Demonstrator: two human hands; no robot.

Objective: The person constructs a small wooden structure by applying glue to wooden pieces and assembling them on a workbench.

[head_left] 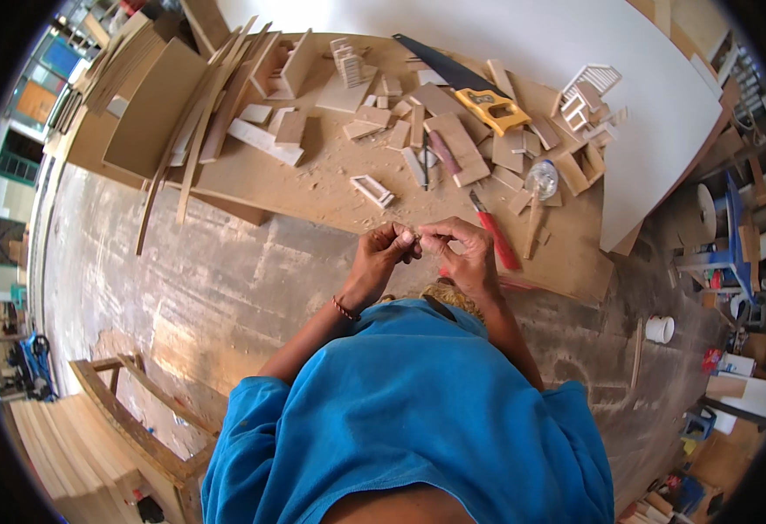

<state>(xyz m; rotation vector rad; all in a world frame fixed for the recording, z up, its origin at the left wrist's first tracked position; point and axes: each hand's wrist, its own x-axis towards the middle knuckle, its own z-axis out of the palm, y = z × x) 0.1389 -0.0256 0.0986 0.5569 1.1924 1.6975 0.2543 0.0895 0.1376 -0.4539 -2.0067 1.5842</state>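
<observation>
Pinched together, bare left hand (379,251) and right hand (470,251) seem clamped on 1 tiny brownish piece (416,236), shape unclear, left of the red-handled metal-bladed tool (498,237); I'd keep pressure light, wrists steady

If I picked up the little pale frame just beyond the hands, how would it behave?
The frame looks slim and open in the middle, so it's probably light. That slimness could also make it fragile. Being straight-sided, it likely won't roll.

Light glosses the worn grey floor (252,271); dark windows (19,158) stand left.
</observation>
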